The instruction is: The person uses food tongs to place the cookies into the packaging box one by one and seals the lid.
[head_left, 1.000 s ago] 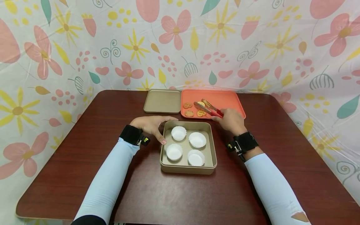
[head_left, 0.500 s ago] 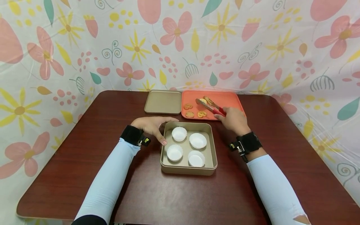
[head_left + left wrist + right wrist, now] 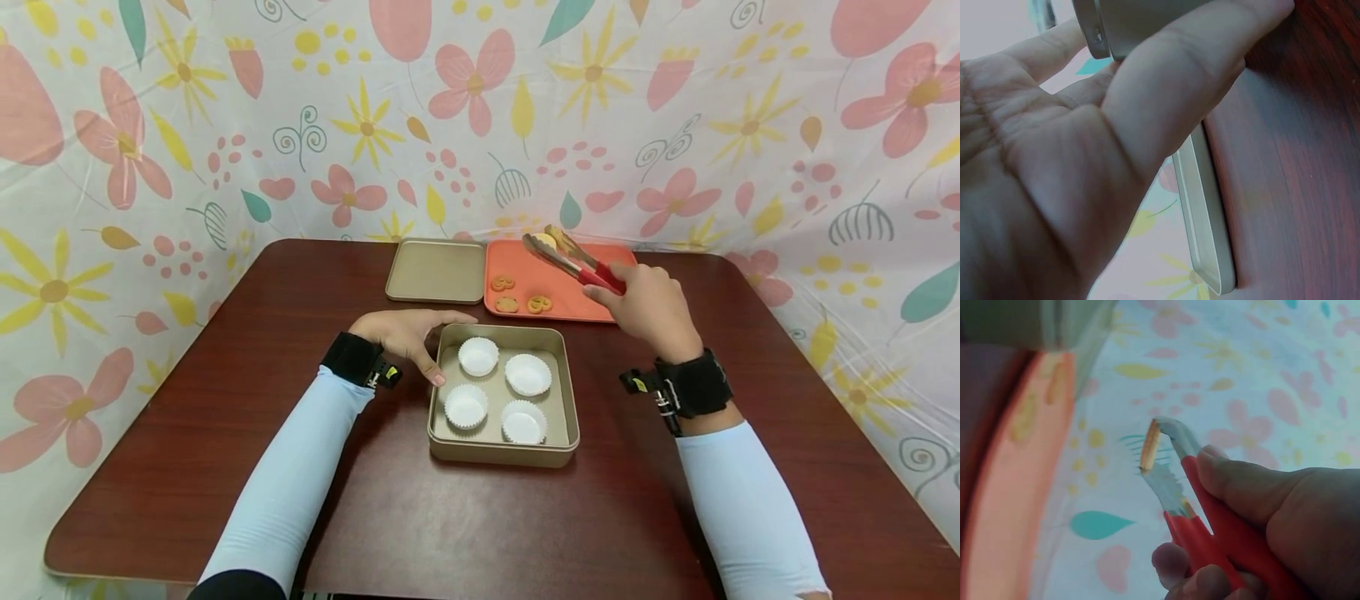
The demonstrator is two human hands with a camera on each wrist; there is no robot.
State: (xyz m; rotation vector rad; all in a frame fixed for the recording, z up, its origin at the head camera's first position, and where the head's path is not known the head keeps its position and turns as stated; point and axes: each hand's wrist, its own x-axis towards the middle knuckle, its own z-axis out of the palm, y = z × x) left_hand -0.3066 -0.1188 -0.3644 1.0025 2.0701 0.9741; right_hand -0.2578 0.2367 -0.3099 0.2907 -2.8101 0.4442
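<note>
My left hand (image 3: pixel 401 337) rests at the back left corner of a gold square tin (image 3: pixel 498 453), its thumb along the left side and its fingers reaching behind the back wall. Inside the tin stand several white paper baking cups (image 3: pixel 528 374). In my right hand (image 3: pixel 654 307) is a pair of tongs (image 3: pixel 1207 534) with red handles and metal arms, held above the orange tray (image 3: pixel 517 260). Between the tong tips is a thin pale round cookie (image 3: pixel 1150 447), seen edge-on in the right wrist view. A pretzel-shaped cookie (image 3: pixel 539 304) and two other cookies (image 3: pixel 504 283) lie on the tray.
A shallow gold lid (image 3: pixel 437 271) lies to the left of the orange tray. All of it is on a dark brown wooden table (image 3: pixel 225 400). A patterned cloth (image 3: pixel 480 125) hangs behind the table's far edge.
My right hand has lifted the tongs with the round cookie off the tray and drawn back to the right. My left hand has stayed at the tin.
</note>
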